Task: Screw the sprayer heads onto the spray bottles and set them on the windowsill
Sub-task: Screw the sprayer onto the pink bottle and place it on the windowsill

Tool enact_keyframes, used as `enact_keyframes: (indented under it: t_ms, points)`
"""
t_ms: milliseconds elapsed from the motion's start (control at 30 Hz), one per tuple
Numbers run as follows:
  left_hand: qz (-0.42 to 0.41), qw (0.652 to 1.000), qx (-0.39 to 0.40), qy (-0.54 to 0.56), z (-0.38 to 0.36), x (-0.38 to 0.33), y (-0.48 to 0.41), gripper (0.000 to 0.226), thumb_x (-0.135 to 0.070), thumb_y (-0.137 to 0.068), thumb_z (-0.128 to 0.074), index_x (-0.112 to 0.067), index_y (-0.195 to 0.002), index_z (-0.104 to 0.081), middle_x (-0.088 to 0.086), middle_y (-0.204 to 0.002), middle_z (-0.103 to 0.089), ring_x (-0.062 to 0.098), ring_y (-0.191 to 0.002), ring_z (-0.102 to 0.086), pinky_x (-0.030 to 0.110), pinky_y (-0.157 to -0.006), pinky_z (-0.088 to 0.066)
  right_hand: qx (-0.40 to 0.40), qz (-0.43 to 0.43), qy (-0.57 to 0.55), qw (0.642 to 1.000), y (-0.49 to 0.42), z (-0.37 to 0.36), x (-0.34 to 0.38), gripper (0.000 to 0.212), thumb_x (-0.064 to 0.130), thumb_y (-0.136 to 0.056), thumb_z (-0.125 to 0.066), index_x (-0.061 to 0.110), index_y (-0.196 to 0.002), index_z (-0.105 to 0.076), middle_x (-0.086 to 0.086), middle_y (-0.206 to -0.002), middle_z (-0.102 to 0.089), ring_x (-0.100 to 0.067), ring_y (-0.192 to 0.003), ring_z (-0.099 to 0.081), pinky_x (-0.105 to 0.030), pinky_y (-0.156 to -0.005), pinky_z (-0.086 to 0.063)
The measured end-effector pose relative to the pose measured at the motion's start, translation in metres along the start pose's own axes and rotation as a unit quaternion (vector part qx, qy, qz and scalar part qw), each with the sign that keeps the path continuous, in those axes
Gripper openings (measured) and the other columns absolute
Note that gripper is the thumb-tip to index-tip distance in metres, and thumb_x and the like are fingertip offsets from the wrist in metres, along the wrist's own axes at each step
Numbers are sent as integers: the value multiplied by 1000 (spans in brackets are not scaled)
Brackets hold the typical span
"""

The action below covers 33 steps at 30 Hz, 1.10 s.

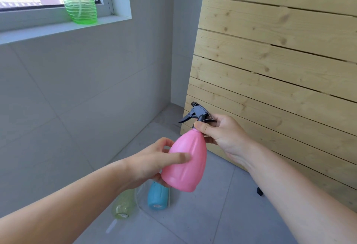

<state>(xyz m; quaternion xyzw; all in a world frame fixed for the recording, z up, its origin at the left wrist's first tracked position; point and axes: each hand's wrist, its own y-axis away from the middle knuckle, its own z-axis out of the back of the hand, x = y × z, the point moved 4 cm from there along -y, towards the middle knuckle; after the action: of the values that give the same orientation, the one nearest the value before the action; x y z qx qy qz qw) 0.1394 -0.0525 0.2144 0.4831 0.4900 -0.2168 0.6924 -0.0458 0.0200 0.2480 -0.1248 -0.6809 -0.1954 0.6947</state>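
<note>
I hold a pink spray bottle (186, 163) tilted in the air in front of me. My left hand (154, 161) wraps around its body from the left. My right hand (218, 130) pinches the black sprayer head (197, 112) at the bottle's neck, where the head sits on the bottle. A ribbed green bottle (80, 0) with a green top stands upright on the windowsill (48, 29) at the upper left. On the floor below my hands lie a blue bottle (157, 198) and a pale yellow-green bottle (123, 205).
A slatted wooden panel (280, 60) leans against the wall on the right, close behind my right hand. Grey tiled wall and grey floor tiles fill the rest. A thin clear tube (112, 227) lies on the floor near the yellow-green bottle.
</note>
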Motion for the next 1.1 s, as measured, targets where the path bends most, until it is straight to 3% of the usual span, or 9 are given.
enact_keyframes:
  t_ms: [100, 167, 267, 467, 600, 700, 867, 1033, 1100]
  points:
    - [-10, 999, -33, -33, -2, -2, -3, 89, -60, -47, -91, -30, -123, -54, 3, -118, -70, 16, -87, -77, 27, -59, -59, -7, -10, -26, 1000, 0, -1, 0, 13, 11, -89, -71, 3, -98, -69, -2, -78, -75, -15, -71, -70, -29, -70, -60]
    - [-5, 1000, -8, -30, -6, 0, -4, 81, -65, -55, -83, -33, -125, -58, 1, -116, -73, 13, -86, -76, 23, -59, -57, -9, -18, -50, 999, -1, -1, -1, 8, 10, -89, -71, 4, -95, -70, -4, -79, -74, -15, -71, -70, -28, -69, -59]
    - [15, 999, 37, 32, -9, 3, -1, 68, -56, -66, -72, -27, -127, -62, 7, -115, -73, 19, -85, -76, 30, -64, -59, -7, -24, -64, 998, -1, -2, -2, 3, 10, -89, -71, 8, -91, -71, -4, -80, -74, -15, -72, -69, -28, -69, -58]
    - [-20, 999, -22, -30, -5, -4, 1, 87, -63, -52, -86, -28, -126, -57, 0, -115, -70, 9, -80, -75, 23, -58, -57, 7, -25, -109, 994, -2, -2, -2, 5, 9, -90, -68, 8, -90, -73, -7, -88, -77, -18, -78, -70, -29, -71, -58]
    - [0, 999, 36, -5, -9, 0, 3, 67, -59, -72, -71, -33, -132, -59, 1, -125, -73, 18, -107, -74, 29, -74, -62, 14, -28, -111, 993, -2, -5, -2, 6, 10, -90, -68, 7, -91, -74, -8, -90, -76, -23, -83, -68, -32, -76, -57]
    - [-7, 999, 31, 19, -6, 2, 3, 75, -54, -63, -77, -22, -128, -59, 8, -125, -71, 19, -105, -75, 31, -80, -63, 19, -31, -117, 992, -2, -9, -3, 8, 8, -90, -67, 6, -94, -74, -11, -94, -76, -27, -88, -68, -37, -82, -54]
    - [-41, 995, -48, -72, -2, -7, 3, 90, -67, -46, -84, -30, -122, -52, -5, -118, -69, 9, -100, -72, 22, -72, -59, 19, -21, -152, 988, -3, -9, 1, 9, 5, -91, -64, 7, -95, -72, -14, -96, -74, -29, -91, -66, -37, -82, -55]
    - [-63, 996, 58, 14, -10, -7, 5, 65, -50, -76, -78, -32, -135, -56, -1, -130, -73, 15, -116, -72, 38, -101, -59, 39, -35, -204, 978, -3, -9, 5, 6, 10, -84, -68, 9, -87, -72, -14, -92, -75, -26, -86, -69, -34, -79, -57]
    - [-69, 993, 86, 49, -12, -6, 6, 60, -45, -79, -76, -29, -135, -59, 3, -129, -74, 18, -115, -73, 35, -96, -61, 54, -42, -226, 972, -1, -12, 7, 6, 11, -82, -67, 7, -87, -69, -16, -93, -74, -27, -85, -71, -38, -85, -57]
